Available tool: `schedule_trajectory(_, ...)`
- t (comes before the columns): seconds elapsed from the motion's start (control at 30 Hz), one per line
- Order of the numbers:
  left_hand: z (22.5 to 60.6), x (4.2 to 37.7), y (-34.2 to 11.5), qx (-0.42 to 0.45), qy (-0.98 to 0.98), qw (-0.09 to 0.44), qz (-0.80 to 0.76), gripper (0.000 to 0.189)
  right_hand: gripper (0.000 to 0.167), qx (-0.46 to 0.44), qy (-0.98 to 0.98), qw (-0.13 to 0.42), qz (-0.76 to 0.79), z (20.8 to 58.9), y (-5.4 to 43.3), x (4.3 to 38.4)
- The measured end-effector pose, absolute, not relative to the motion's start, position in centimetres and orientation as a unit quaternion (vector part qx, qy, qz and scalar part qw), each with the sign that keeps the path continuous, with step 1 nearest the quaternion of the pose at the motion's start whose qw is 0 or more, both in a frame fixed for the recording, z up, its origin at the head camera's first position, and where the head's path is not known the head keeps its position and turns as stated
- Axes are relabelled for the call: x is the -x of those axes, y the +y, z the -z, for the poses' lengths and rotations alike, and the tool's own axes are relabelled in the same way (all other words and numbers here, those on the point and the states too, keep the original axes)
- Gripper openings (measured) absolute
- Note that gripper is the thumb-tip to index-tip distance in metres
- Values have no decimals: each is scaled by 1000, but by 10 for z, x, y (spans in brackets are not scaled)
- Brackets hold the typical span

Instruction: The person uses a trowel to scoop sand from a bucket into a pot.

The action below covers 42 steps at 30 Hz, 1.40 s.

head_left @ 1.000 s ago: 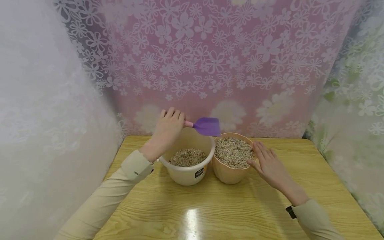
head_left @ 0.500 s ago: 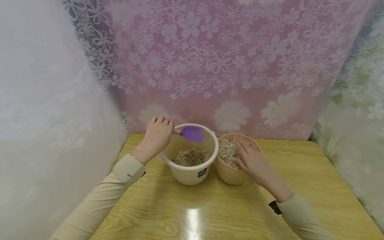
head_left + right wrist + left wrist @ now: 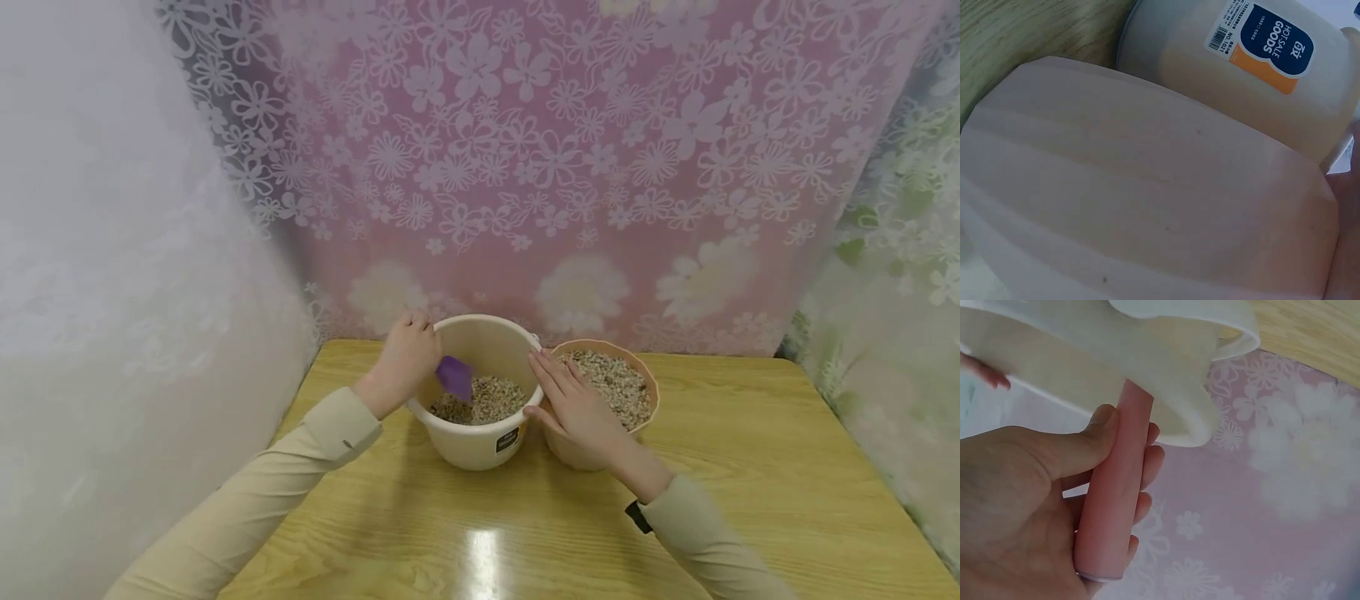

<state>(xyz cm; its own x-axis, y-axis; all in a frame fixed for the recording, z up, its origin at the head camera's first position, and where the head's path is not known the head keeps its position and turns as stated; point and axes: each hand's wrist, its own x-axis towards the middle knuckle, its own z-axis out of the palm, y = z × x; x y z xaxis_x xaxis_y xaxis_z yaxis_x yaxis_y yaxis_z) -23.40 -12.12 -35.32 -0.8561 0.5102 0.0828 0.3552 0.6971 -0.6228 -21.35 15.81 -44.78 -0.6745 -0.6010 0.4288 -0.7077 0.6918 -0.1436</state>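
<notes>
My left hand [image 3: 408,360] grips the pink handle [image 3: 1113,494] of a small purple-bladed shovel [image 3: 453,377]. Its blade tilts down inside the cream bucket [image 3: 471,448], close over the grain-like bits [image 3: 498,398] at the bottom. In the left wrist view, the thumb and fingers wrap the handle just outside the bucket's rim [image 3: 1116,356]. My right hand [image 3: 577,408] has its fingers straight, with the fingertips at the bucket's right rim. Under that hand stands a peach pot [image 3: 577,458], full of similar grain-like bits [image 3: 618,387]; the hand hides part of its left side.
Bucket and pot stand side by side on a wood-grain table [image 3: 360,533]. A label [image 3: 1277,44] marks the bucket's side in the right wrist view. A pink flowered curtain [image 3: 525,183] hangs behind, with pale sheets [image 3: 112,292] at the sides.
The shovel's blade has gone from above the rims, near the pot, down into the bucket. My right hand has moved left from the pot's right rim, across the pot, to the bucket's rim.
</notes>
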Motion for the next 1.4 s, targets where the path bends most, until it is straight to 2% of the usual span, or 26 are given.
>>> schedule_trajectory(0.23, 362, 243, -103, 235, -897, 75, -367, 12, 80, -350, -911, 161, -148, 449, 159, 210)
schedule_trajectory(0.37, 370, 247, -94, 219, -884, 32, -412, 16, 79, -349, -911, 162, -147, 448, 158, 209)
schedule_trajectory(0.53, 379, 253, -90, 221, -866, 20, -449, 21, 76, -341, -916, 157, -139, 449, 156, 209)
schedule_trajectory(0.97, 393, 269, -85, 281, -874, 102, -384, 17, 73, -336, -918, 160, -132, 452, 155, 208)
schedule_trajectory(1.17, 392, 265, -85, 323, -878, 188, -299, 12, 74, -334, -920, 158, -131, 451, 156, 206)
schedule_trajectory(1.27, 394, 261, -86, 344, -876, 229, -250, 16, 73, -335, -919, 160, -132, 451, 156, 206)
schedule_trajectory(1.33, 395, 257, -87, 350, -880, 228, -226, 19, 73, -336, -918, 163, -131, 451, 156, 206)
schedule_trajectory(1.4, 396, 254, -89, 345, -896, 198, -198, 22, 73, -336, -918, 165, -131, 451, 157, 206)
